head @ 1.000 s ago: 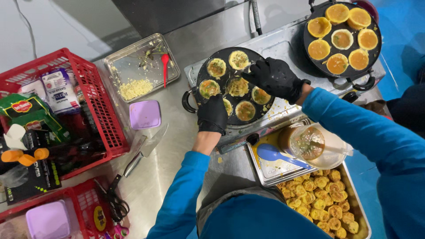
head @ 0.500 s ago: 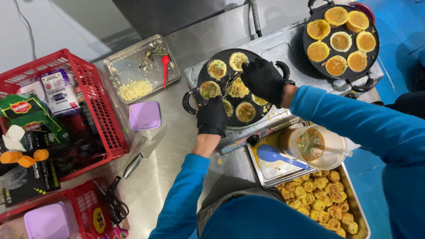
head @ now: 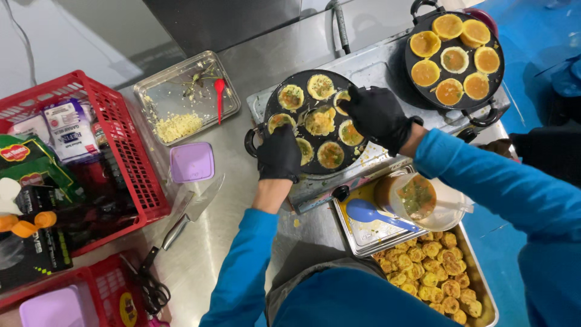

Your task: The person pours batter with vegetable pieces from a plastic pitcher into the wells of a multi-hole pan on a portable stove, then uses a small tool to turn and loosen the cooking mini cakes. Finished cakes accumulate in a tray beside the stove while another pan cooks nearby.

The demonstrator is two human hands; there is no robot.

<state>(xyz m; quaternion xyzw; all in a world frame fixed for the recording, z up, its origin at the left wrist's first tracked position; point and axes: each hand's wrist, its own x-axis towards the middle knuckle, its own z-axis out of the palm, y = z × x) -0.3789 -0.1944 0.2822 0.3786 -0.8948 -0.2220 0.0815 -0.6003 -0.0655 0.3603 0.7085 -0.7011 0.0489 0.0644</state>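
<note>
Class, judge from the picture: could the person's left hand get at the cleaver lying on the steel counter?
Probably yes. The left hand rests at the dimpled pan's edge, and bare counter separates it from the cleaver; nothing lies between.

Both arms in blue sleeves are reaching toward twelve o'clock. The black-gloved left hand (head: 279,154) is curling loosely, fingers pointing down. The black-gloved right hand (head: 377,115), at its two o'clock, is pinching its fingertips toward ten o'clock.

Bare steel counter (head: 242,72) lies open at twelve o'clock of the near pan (head: 315,121). A second pan (head: 455,57) blocks two o'clock; the batter jug (head: 414,197) and tray (head: 363,233) crowd five; a knife (head: 190,212) lies at eight.
</note>
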